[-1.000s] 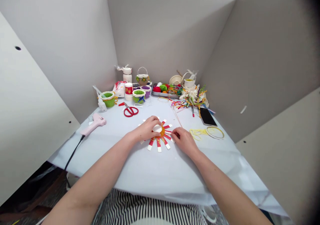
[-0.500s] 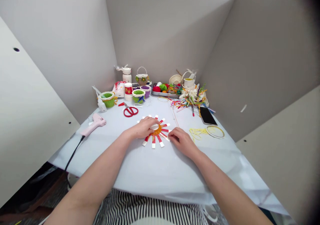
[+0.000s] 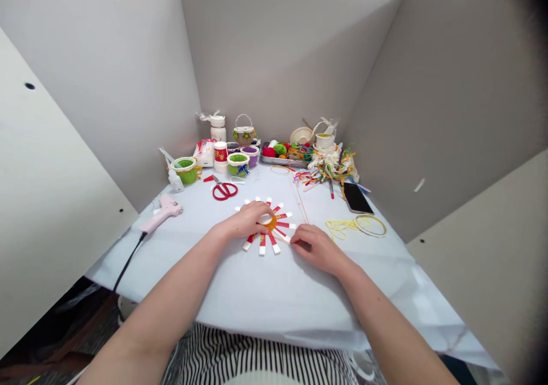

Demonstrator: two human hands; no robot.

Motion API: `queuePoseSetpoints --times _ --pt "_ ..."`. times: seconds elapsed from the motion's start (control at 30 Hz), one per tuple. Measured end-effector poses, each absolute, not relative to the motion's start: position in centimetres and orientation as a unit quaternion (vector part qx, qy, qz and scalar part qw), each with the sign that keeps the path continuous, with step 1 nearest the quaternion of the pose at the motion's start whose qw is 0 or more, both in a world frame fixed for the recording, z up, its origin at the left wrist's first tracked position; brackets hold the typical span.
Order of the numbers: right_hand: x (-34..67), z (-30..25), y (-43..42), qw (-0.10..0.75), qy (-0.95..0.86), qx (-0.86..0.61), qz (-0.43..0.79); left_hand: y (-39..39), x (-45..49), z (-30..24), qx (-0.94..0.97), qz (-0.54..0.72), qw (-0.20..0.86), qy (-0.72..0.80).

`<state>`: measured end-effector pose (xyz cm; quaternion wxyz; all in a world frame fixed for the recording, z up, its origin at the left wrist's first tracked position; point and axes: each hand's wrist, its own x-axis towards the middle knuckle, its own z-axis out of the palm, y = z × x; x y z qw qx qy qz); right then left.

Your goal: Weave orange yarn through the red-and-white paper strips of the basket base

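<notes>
A paper cup cut into red-and-white strips (image 3: 274, 233) lies splayed flat like a sun on the white table (image 3: 257, 293), with an orange-wrapped base at its centre. My left hand (image 3: 248, 218) rests on that centre, fingers curled over it and pressing it down. My right hand (image 3: 314, 247) is just right of the strips, fingers pinched together at the tip of one strip on the lower right; what they pinch is too small to make out.
Red scissors (image 3: 224, 190) and a pink glue gun (image 3: 161, 212) lie to the left. Small woven cups (image 3: 238, 164), a tray of yarn balls (image 3: 282, 152), coloured strips (image 3: 327, 171), a phone (image 3: 356, 198), a ring (image 3: 370, 225) and yellow cord (image 3: 340, 227) sit behind and right. Grey partition walls surround the table.
The splayed cup has shifted slightly left and away under my left hand. My right hand has drawn back toward me, staying at the strips' lower right edge.
</notes>
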<state>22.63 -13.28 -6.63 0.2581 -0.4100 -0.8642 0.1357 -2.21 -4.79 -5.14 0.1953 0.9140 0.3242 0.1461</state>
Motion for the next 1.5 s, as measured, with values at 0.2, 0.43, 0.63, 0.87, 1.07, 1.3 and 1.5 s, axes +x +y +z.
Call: queuePoseSetpoints --times 0.2,0.43,0.63,0.87,1.07,1.3,1.5 --pt "23.4 -6.4 -13.8 0.235 -0.872 -0.408 0.132 -5.0 -2.2 -4.6 0.912 0.141 0.206 0.326" --pt "23.0 -6.7 -14.2 0.222 -0.882 -0.410 0.075 -4.9 -2.2 -4.8 0.910 0.157 0.217 0.317" --pt "22.7 -7.1 -14.1 0.221 -0.868 -0.443 0.032 -5.0 -2.2 -4.7 0.907 0.155 0.221 0.323" --pt "22.5 -7.1 -12.1 0.213 -0.817 -0.534 0.031 -4.9 -2.1 -4.9 0.913 0.151 0.215 0.311" --pt "20.9 -6.7 -7.9 0.198 -0.810 -0.550 0.042 -4.8 -2.1 -4.9 0.910 0.152 0.218 0.319" --pt "21.3 -8.8 -6.7 0.272 -0.761 -0.580 0.104 -5.1 -2.0 -4.9 0.908 0.162 0.215 0.322" --pt "21.5 -8.4 -7.7 0.282 -0.758 -0.572 0.137 -5.3 -1.9 -5.4 0.883 0.203 0.220 0.361"
